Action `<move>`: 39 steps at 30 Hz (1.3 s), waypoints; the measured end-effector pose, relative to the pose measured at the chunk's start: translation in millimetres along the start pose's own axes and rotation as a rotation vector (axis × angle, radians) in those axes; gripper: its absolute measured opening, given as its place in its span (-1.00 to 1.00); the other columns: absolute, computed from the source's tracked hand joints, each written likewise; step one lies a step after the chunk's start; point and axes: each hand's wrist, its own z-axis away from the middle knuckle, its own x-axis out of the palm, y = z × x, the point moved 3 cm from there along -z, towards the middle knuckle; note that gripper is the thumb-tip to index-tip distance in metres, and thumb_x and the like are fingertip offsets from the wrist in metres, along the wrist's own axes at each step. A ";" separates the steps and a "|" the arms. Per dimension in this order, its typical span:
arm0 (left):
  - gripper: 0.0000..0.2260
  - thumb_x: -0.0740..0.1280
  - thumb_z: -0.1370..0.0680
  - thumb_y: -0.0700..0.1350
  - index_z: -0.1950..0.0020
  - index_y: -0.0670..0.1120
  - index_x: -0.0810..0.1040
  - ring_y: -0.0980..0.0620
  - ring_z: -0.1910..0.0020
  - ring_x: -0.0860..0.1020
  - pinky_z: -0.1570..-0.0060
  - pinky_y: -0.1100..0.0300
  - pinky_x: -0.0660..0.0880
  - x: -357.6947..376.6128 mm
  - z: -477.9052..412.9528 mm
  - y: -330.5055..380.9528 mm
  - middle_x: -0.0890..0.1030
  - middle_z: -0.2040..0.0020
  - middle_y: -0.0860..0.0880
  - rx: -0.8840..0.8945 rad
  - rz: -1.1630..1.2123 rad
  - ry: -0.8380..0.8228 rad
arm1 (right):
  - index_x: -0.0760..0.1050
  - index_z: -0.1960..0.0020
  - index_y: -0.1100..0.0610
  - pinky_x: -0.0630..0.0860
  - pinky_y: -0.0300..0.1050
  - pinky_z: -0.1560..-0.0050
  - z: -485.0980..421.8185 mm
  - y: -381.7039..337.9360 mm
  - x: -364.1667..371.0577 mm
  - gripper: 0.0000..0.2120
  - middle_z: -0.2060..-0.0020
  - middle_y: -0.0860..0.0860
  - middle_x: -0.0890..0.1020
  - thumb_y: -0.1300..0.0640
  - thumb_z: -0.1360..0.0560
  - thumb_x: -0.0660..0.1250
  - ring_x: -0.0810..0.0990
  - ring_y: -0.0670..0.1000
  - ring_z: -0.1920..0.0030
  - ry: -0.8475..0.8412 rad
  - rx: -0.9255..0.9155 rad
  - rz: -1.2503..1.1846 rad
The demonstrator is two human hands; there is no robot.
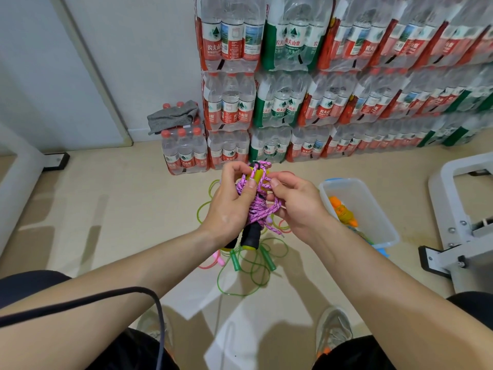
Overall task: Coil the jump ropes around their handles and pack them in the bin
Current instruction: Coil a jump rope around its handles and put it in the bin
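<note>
Head view: nearest, a black cable (106,296) crosses the left forearm, well left of the bin (381,217). On the floor just left of the bin lie a green rope (235,261) and a thin pink rope (213,259), both loose and uncoiled. Above them, off the floor and left of the bin, the left hand (229,206) curls its fingers round the two black handles (252,237) of the braided rope (256,209), thumb pressed on the wraps. The right hand (296,206), between that bundle and the bin, pinches a strand with curled fingers.

The step looks like the last turns of coiling this rope; a short tail dangles by the handles. Next, I judge, the tail needs tucking under a wrap so the coil holds. Then the bundle goes into the bin beside the orange rope (336,204) lying there. The bin's mouth is open; only the loose floor ropes might snag. Behind the bin, bottle packs (293,102) stand stacked against the wall.
</note>
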 end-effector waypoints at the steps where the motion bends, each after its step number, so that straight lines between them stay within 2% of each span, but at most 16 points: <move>1: -0.90 0.24 -0.66 0.04 -0.15 0.14 0.35 0.17 0.03 0.59 -0.07 -0.03 0.54 -1.0 -0.9 0.4 0.55 -0.02 0.28 -0.001 0.011 0.006 | 0.61 -0.04 0.15 0.58 -0.20 0.33 1.9 -1.6 2.0 -0.82 0.28 0.00 0.59 0.31 -0.65 0.24 0.52 -0.11 0.36 -0.029 0.014 -0.032; 3: -0.87 0.27 -0.62 0.08 -0.13 0.14 0.39 0.00 -0.02 0.60 -0.08 -0.14 0.54 -1.3 -1.7 1.0 0.56 -0.05 0.17 0.002 0.043 0.005 | 0.60 0.00 0.12 0.57 -0.22 0.35 5.2 -3.7 4.6 -0.80 0.29 -0.01 0.59 0.30 -0.65 0.23 0.51 -0.12 0.38 -0.064 0.027 -0.060; 4: -0.89 0.27 -0.61 0.06 -0.11 0.13 0.41 -0.03 -0.01 0.60 -0.07 -0.14 0.55 -0.8 -1.8 0.9 0.57 -0.04 0.13 0.000 0.068 0.005 | 0.60 0.01 0.11 0.57 -0.22 0.37 5.9 -4.3 4.8 -0.80 0.29 -0.01 0.58 0.30 -0.65 0.24 0.51 -0.12 0.38 -0.062 0.025 -0.064; 6: -0.97 0.26 -0.65 -0.03 -0.08 0.09 0.45 0.04 0.02 0.60 -0.02 0.00 0.56 0.3 -2.4 0.2 0.60 0.00 0.14 -0.018 0.121 0.002 | 0.60 0.01 0.10 0.56 -0.20 0.38 5.7 -4.3 4.1 -0.81 0.30 -0.03 0.60 0.30 -0.64 0.25 0.51 -0.12 0.40 -0.029 0.014 -0.066; 8: -0.91 0.22 -0.66 -0.10 -0.05 0.07 0.49 0.07 0.08 0.59 0.07 0.10 0.52 1.7 -3.4 -0.2 0.60 0.04 0.10 -0.037 0.171 -0.011 | 0.61 0.02 0.10 0.57 -0.16 0.35 4.6 -3.1 2.2 -0.81 0.34 -0.04 0.61 0.31 -0.64 0.27 0.52 -0.11 0.41 0.021 -0.024 -0.043; 12: -0.85 0.20 -0.67 -0.21 -0.03 0.02 0.50 -0.02 0.09 0.59 0.07 0.06 0.52 4.5 -2.7 1.5 0.63 0.01 -0.10 -0.079 0.217 -0.011 | 0.62 0.05 0.09 0.56 -0.14 0.26 2.8 -1.1 -2.0 -0.84 0.29 0.05 0.64 0.31 -0.59 0.35 0.57 -0.08 0.37 0.176 -0.176 0.081; 16: -0.87 0.18 -0.68 -0.24 -0.06 -0.06 0.48 0.02 0.22 0.58 0.18 0.15 0.51 4.0 -3.8 5.0 0.62 0.17 -0.02 -0.103 0.294 0.014 | 0.61 0.08 0.15 0.60 -0.18 0.23 5.6 0.2 -0.6 -0.91 0.19 0.13 0.66 0.32 -0.54 0.42 0.65 -0.05 0.35 0.238 -0.228 0.023; 19: -0.88 0.19 -0.68 -0.26 -0.06 -0.07 0.47 0.08 0.25 0.57 0.22 0.23 0.49 3.2 -5.1 5.2 0.61 0.23 0.07 -0.110 0.294 0.004 | 0.60 0.11 0.20 0.59 -0.23 0.24 4.2 -1.2 -0.5 -0.89 0.25 0.13 0.64 0.37 -0.52 0.43 0.64 -0.04 0.34 0.214 -0.201 -0.052; 23: -0.91 0.24 -0.66 -0.21 -0.06 -0.02 0.47 0.04 0.07 0.58 0.03 0.12 0.50 2.6 -4.7 -0.2 0.61 0.04 -0.02 -0.081 0.196 -0.027 | 0.60 0.12 0.26 0.59 -0.22 0.25 -1.1 -5.7 -3.7 -0.89 0.29 0.13 0.64 0.44 -0.50 0.40 0.61 -0.02 0.36 0.113 -0.096 -0.054; 25: -0.94 0.28 -0.65 -0.19 -0.05 -0.03 0.47 0.02 0.02 0.56 -0.01 0.13 0.49 1.3 -4.8 -2.6 0.60 0.01 -0.04 -0.063 0.157 -0.037 | 0.59 0.13 0.29 0.62 -0.21 0.22 -2.5 -7.3 -5.3 -0.89 0.31 0.12 0.64 0.45 -0.49 0.40 0.61 -0.01 0.36 0.050 -0.040 -0.048; 29: -0.96 0.29 -0.64 -0.21 -0.04 -0.07 0.47 0.03 0.14 0.56 0.11 0.18 0.47 -0.5 -3.3 -2.6 0.60 0.09 -0.11 -0.084 0.184 -0.050 | 0.58 0.14 0.29 0.63 -0.24 0.23 -1.3 -6.4 -6.2 -0.89 0.34 0.11 0.64 0.46 -0.47 0.41 0.62 0.00 0.36 -0.024 0.008 -0.076; 33: -0.94 0.29 -0.64 -0.24 -0.02 -0.09 0.46 -0.07 0.20 0.61 0.14 0.06 0.49 -1.3 -1.9 -3.7 0.62 0.16 -0.19 -0.157 0.269 -0.065 | 0.58 0.14 0.28 0.60 -0.24 0.29 1.1 -4.1 -6.0 -0.89 0.35 0.11 0.64 0.45 -0.45 0.44 0.61 0.00 0.38 -0.025 -0.042 -0.033; 39: -0.91 0.31 -0.60 -0.33 -0.02 -0.18 0.45 -0.09 0.18 0.56 0.15 0.09 0.48 -5.3 -3.8 -3.1 0.59 0.16 -0.23 -0.234 0.316 -0.078 | 0.62 0.14 0.21 0.60 -0.14 0.20 4.0 1.0 -5.4 -0.89 0.33 0.08 0.66 0.35 -0.44 0.51 0.62 0.01 0.34 0.048 -0.211 0.146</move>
